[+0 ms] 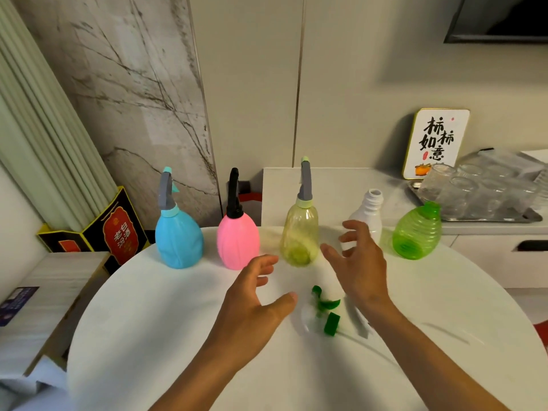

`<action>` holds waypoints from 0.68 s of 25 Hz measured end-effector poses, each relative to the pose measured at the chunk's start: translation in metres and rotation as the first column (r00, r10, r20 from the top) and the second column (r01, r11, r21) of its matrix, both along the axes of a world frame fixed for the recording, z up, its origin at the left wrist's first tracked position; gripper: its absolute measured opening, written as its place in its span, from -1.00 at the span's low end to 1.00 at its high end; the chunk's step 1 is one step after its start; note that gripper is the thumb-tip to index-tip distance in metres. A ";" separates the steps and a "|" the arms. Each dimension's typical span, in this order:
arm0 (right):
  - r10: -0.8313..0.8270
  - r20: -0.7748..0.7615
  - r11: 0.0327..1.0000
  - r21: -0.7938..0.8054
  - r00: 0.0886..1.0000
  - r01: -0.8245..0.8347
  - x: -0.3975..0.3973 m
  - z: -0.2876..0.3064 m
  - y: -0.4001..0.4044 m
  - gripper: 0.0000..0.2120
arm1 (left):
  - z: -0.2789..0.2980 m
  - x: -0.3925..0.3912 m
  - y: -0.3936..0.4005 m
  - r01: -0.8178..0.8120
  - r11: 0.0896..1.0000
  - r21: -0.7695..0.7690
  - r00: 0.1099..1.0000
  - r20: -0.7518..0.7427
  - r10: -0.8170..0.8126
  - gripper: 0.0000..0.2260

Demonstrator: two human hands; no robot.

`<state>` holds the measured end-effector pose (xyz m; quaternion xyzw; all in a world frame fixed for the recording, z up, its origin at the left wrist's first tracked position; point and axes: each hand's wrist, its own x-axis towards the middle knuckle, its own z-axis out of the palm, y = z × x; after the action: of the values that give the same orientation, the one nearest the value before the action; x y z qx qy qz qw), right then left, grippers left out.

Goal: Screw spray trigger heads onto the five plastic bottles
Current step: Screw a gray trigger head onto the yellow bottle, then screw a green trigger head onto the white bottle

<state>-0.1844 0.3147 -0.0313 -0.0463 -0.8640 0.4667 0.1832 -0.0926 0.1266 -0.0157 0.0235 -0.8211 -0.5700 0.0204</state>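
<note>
1. Head view: both hands were empty and spread wide; left hand and right hand hovered over the round white table.
2. Blue bottle, pink bottle and yellow bottle already carried heads; white bottle and ribbed green bottle stood open-necked.
3. Green trigger head lay on its side between the hands; blurred.
4. Judgement: thin, light, squashy plastic. Grip bottles near the neck and the head by its threaded collar.
</note>
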 end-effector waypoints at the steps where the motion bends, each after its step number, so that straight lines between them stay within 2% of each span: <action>1: -0.089 -0.102 0.995 -0.063 0.991 0.083 0.002 0.004 0.011 -0.48 | -0.001 0.000 0.000 -0.001 1.000 0.000 1.000 -0.011 0.000 -0.57; 3: -0.230 -0.190 0.957 -0.222 0.954 0.186 -0.012 0.014 0.030 -0.40 | -0.001 -0.001 0.004 0.011 1.000 0.001 1.000 -0.015 -0.011 -0.59; 5: -0.238 -0.090 0.942 -0.265 0.967 0.208 -0.041 0.025 0.041 -0.22 | 0.000 0.000 0.010 0.018 1.000 0.001 1.000 -0.020 -0.018 -0.59; 7: -0.153 0.081 0.945 -0.280 0.985 0.169 -0.064 0.027 0.045 -0.11 | 0.002 -0.001 0.016 0.032 0.999 -0.012 0.999 -0.027 -0.032 -0.59; 8: -0.099 0.146 0.944 -0.298 0.984 0.139 -0.070 0.023 0.045 -0.16 | 0.002 -0.001 0.019 0.039 0.999 -0.019 0.999 -0.033 -0.040 -0.59; 10: -0.049 0.197 0.959 -0.266 0.979 0.101 -0.072 0.014 0.047 -0.43 | 0.002 0.000 0.024 0.053 0.998 -0.038 0.997 -0.045 -0.054 -0.58; 11: -0.060 0.172 0.964 -0.244 0.983 0.102 -0.067 0.014 0.047 -0.54 | 0.003 0.000 0.025 0.057 0.997 -0.053 0.997 -0.053 -0.060 -0.57; 13: -0.060 0.062 0.961 -0.266 0.996 0.074 -0.049 0.023 0.051 -0.58 | 0.004 0.000 0.027 0.069 0.994 -0.089 0.994 -0.080 -0.077 -0.56; 15: 0.067 -0.012 0.936 -0.346 0.998 -0.067 -0.020 0.043 0.055 -0.44 | 0.005 -0.001 0.029 0.085 0.987 -0.133 0.985 -0.136 -0.103 -0.48; 17: 0.271 -0.015 0.855 -0.456 0.962 -0.248 0.020 0.058 0.051 -0.31 | 0.007 -0.002 0.034 0.114 0.979 -0.167 0.970 -0.193 -0.146 -0.29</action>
<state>-0.1648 0.3654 0.0271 0.0175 -0.7338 0.6743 0.0809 -0.0943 0.1606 -0.0091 -0.0910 -0.8561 -0.5041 0.0688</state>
